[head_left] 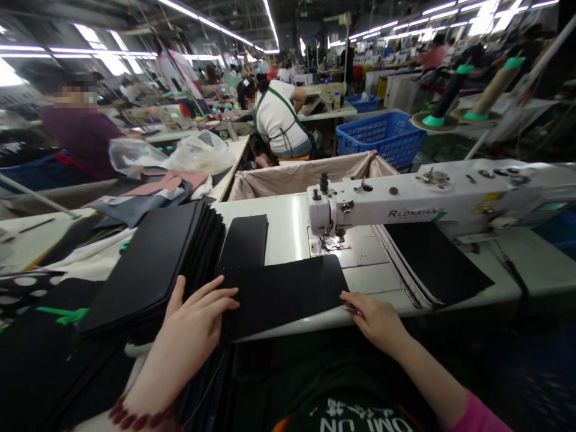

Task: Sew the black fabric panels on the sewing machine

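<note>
A flat black panel (288, 294) with rounded corners lies at the front edge of the sewing table, below the needle area of a white sewing machine (373, 201). My left hand (198, 318) is open, its fingers stretched over the panel's left end. At the panel's right edge, my right hand (375, 318) is closed, thumb and finger at the corner. A small metal tool, seemingly thread snips (352, 308), is tucked in that hand, mostly hidden by the fingers. Behind the panel's left end lies a narrower black piece (244, 240).
A tall stack of black panels (148, 258) stands at left, and another pile (438, 264) lies right, beneath the machine arm. Thread cones (450, 93) rise at the right. Behind the table are a fabric-lined bin (297, 178), a blue basket (378, 138) and a seated co-worker (281, 117).
</note>
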The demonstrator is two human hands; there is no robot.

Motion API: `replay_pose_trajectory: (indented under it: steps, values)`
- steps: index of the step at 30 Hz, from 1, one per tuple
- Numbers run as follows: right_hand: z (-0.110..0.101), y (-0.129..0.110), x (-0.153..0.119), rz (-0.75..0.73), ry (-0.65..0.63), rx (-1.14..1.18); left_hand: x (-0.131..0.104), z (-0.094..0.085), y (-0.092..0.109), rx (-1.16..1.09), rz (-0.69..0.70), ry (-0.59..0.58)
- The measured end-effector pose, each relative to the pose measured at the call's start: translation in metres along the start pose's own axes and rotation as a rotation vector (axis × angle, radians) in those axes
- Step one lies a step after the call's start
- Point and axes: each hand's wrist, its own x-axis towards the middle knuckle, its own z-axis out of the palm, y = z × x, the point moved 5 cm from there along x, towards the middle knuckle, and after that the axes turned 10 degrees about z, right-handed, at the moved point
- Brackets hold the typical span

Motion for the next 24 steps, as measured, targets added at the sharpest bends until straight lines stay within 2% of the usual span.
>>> replay_pose_trajectory:
  steps: [1, 3, 6, 9, 12, 17, 24]
  values:
    - [-0.003, 0.005, -0.007, 0.027, 0.022, 0.067, 0.008, 0.014, 0.000, -0.030, -0.058, 0.018]
    - [-0.009, 0.019, -0.020, 0.104, 0.097, 0.198, 0.028, 0.045, 0.018, -0.181, -0.113, 0.020]
    - [-0.017, 0.042, -0.039, 0.264, 0.192, 0.297, 0.062, 0.090, 0.073, -0.438, -0.057, -0.028]
    - [-0.015, 0.056, -0.055, 0.385, 0.144, 0.269, 0.089, 0.123, 0.123, -0.530, 0.018, -0.063]
    - [-0.012, 0.057, -0.064, 0.413, 0.103, 0.225, 0.106, 0.146, 0.148, -0.533, 0.045, -0.067]
    - [-0.009, 0.046, -0.063, 0.395, 0.097, 0.086, 0.115, 0.160, 0.156, -0.582, 0.032, -0.051]
    - [-0.007, 0.031, -0.042, 0.287, 0.101, -0.166, 0.107, 0.153, 0.155, -0.593, 0.018, -0.038]
